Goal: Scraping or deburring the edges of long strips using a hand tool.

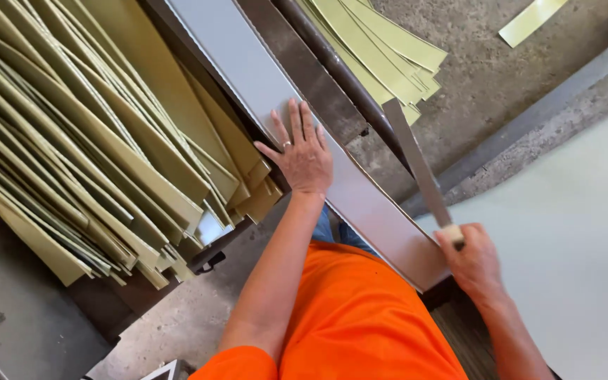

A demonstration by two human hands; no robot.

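I see the left hand [302, 156] pressed flat, fingers spread, on a long grey sheet [360, 197] at centre. At four o'clock, the right hand [474, 264] is clenched around the lever handle [420, 165]. Yellow-green strips [86, 141] are piled at nine o'clock.

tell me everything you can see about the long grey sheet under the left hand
The grey sheet is a long, narrow, flat panel with a smooth matte face and straight edges; it looks like coated board or metal. It lies flat, running from the top of the view down to the person's waist. The left hand presses on it palm down, fingers spread. The right hand grips a lever handle at its near right edge. Yellow-green strips lie piled beside it.
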